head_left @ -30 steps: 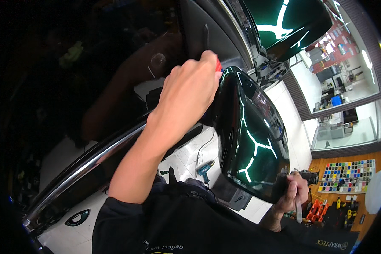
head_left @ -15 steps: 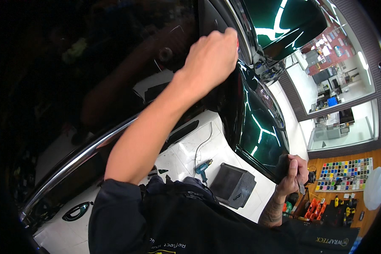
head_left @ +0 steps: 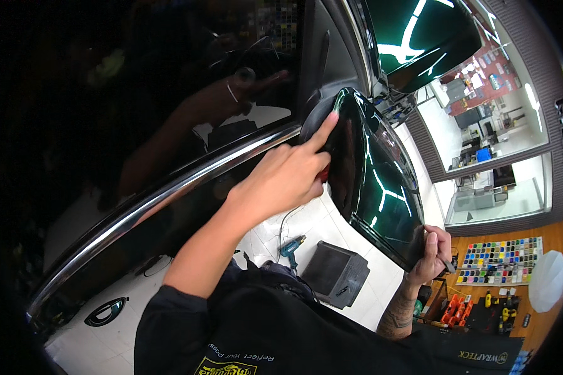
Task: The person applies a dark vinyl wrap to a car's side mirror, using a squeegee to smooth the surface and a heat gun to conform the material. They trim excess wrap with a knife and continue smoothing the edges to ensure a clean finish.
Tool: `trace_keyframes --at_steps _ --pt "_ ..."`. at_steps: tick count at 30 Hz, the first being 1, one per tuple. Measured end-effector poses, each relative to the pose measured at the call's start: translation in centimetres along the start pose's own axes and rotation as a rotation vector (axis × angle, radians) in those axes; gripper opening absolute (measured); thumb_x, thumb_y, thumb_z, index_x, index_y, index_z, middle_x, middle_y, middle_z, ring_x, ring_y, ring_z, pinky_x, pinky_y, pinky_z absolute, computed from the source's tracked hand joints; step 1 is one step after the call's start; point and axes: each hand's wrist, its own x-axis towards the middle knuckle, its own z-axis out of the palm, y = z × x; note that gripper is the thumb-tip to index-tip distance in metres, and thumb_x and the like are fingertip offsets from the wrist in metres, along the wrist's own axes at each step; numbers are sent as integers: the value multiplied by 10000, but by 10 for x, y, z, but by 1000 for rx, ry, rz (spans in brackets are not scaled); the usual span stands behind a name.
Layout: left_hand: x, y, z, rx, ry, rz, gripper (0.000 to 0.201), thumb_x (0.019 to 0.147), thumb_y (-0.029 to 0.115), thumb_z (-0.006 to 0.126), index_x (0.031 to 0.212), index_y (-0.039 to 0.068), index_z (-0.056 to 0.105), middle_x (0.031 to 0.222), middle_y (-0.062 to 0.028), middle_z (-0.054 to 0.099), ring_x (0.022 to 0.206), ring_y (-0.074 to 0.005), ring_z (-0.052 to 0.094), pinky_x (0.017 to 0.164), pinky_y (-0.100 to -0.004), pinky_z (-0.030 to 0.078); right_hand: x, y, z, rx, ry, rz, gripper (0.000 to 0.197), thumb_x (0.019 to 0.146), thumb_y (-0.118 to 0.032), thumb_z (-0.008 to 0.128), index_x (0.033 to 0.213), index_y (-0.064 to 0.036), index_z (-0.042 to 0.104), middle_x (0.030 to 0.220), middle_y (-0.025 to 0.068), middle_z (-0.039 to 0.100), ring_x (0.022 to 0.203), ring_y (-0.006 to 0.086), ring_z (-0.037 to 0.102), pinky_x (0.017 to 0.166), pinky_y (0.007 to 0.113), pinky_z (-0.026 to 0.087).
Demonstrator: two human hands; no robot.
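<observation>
A glossy dark green side mirror housing [head_left: 381, 181] juts from the black car door. My left hand [head_left: 284, 172] is at its inner edge, index finger stretched out with the tip against the green surface near the top. The other fingers curl around a small red object [head_left: 324, 173], mostly hidden. At the housing's outer lower corner, my right hand [head_left: 433, 253] pinches dark film [head_left: 416, 245] between thumb and fingers. A thin grey flat piece [head_left: 448, 266] sticks out below those fingers; its kind is unclear.
A chrome strip [head_left: 169, 203] runs along the door below the dark window. On the white floor lie a teal heat gun [head_left: 290, 250], a black box [head_left: 334, 274] and a mirror-like trim piece [head_left: 106, 312]. A wooden bench [head_left: 547, 331] at right holds colour swatches [head_left: 500, 260] and tools.
My left hand has come down and nearer from the top of the mirror mount, and its index finger now points out onto the housing. My right hand keeps its pinch at the outer corner.
</observation>
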Motion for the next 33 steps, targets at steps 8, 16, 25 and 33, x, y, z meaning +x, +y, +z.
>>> trace_keyframes --at_steps 8,16,25,33 --pt "-11 -3 12 -16 -98 71 176 679 20 680 848 7 731 1584 -198 116 800 -354 699 877 -392 547 16 23 7 308 -46 226 195 965 -141 567 948 37 644 670 -55 451 608 24 371 566 181 274" --pt "-90 -31 62 -249 -398 67 264 774 159 605 981 -2 632 834 -253 659 774 -403 659 724 -450 512 51 97 10 266 -143 342 220 969 -140 566 1087 28 642 787 -39 558 666 23 457 594 164 334" --pt "-221 -59 108 -1797 0 -399 409 889 148 627 1257 6 516 1137 -195 649 976 -340 663 899 -426 528 57 124 10 -73 -348 230 363 1012 -300 481 1098 8 651 762 -34 594 640 53 516 549 228 397" --pt "-217 -25 100 -2304 107 -56 663 855 210 593 1455 112 328 1375 -272 438 1122 -427 574 952 -707 405 -49 15 63 464 -235 505 326 996 -233 474 871 -5 671 607 17 564 471 65 464 412 227 323"
